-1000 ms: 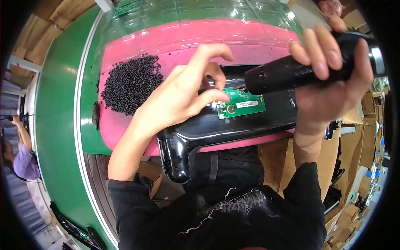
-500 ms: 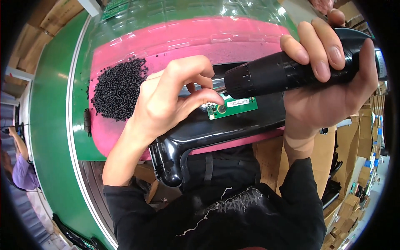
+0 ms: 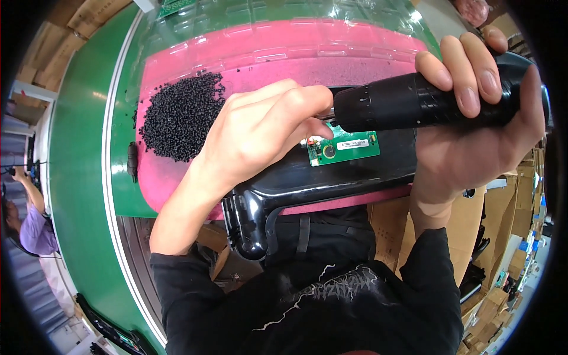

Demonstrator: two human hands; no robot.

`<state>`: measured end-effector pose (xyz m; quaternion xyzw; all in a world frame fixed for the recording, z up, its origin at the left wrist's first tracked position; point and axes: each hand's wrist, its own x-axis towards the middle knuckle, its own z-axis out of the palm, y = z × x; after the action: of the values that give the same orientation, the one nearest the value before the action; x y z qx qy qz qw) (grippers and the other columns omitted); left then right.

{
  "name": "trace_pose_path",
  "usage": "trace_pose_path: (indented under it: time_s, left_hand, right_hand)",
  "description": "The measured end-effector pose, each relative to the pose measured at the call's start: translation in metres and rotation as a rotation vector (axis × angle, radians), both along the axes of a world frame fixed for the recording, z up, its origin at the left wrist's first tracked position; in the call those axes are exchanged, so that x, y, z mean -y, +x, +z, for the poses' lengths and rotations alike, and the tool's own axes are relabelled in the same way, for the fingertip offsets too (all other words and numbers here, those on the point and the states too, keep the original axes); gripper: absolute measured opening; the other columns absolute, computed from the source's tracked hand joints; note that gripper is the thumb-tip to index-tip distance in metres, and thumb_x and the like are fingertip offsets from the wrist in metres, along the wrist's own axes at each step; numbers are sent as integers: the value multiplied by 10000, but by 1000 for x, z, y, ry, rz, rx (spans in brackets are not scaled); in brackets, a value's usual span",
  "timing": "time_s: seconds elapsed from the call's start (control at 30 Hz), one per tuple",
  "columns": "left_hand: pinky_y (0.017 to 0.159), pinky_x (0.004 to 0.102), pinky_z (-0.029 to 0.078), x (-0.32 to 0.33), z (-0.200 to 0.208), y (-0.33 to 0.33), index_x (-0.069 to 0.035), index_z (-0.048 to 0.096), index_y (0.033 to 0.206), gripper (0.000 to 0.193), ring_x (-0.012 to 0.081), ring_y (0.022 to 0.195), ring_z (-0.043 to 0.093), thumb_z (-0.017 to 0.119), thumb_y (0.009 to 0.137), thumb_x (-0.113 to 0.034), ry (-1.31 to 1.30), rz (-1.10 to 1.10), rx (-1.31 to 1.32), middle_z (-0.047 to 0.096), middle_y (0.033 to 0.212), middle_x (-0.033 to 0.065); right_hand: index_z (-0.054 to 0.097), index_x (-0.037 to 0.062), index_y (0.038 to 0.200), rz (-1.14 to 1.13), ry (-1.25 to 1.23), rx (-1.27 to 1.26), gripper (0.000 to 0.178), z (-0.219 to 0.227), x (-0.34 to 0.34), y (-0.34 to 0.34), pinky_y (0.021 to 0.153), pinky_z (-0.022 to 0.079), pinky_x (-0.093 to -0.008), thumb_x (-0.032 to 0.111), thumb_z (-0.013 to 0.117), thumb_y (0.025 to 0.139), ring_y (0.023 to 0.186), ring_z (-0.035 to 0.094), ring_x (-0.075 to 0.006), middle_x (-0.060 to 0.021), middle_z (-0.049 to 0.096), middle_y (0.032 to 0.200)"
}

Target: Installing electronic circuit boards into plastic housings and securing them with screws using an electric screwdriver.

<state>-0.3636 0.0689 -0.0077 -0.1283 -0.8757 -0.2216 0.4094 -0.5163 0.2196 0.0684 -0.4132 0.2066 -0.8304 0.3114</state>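
My right hand (image 3: 455,142) is wrapped around a black electric screwdriver (image 3: 390,103), held almost level and pointing left. At its nose, the thumb and forefinger of my left hand (image 3: 254,133) are closed in a pinch beside the metal bit (image 3: 329,116). Whatever lies between those fingertips is hidden. Below the screwdriver's nose, a green circuit board (image 3: 343,152) with a white label and a round part sits on a glossy black plastic housing (image 3: 355,177). A rounded arm of that housing extends toward me at the left.
A heap of tiny black screws (image 3: 180,115) covers the left of the pink mat (image 3: 266,71). Clear plastic trays (image 3: 284,29) lie behind. A small black piece (image 3: 132,161) rests on the green table (image 3: 83,142). Cardboard boxes (image 3: 390,231) stand at right; another person (image 3: 35,228) is far left.
The fingers of my left hand have closed in around the screwdriver's tip, and its bit is now more covered. The whole view has shifted slightly.
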Motion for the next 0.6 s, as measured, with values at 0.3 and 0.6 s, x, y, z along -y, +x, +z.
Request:
trace_pose_path:
  time_s: [0.3, 0.6]
  left_hand:
    - [644, 248, 565, -3, 5, 1, 19, 591, 1018, 450, 163, 722, 718, 866, 673, -72, 31, 130, 4, 703, 796, 86]
    - [633, 283, 573, 2, 2, 1, 46, 596, 972, 399, 206, 713, 715, 854, 685, -56, 88, -4, -52, 685, 764, 105]
  right_hand:
    - [492, 24, 1104, -61, 20, 77, 283, -8, 2, 0, 743, 383, -280, 257, 564, 961, 676, 453, -76, 32, 482, 755]
    - [489, 13, 1099, -43, -13, 207, 300, -12, -7, -7, 752, 395, -276, 244, 588, 935, 658, 452, -69, 39, 476, 736]
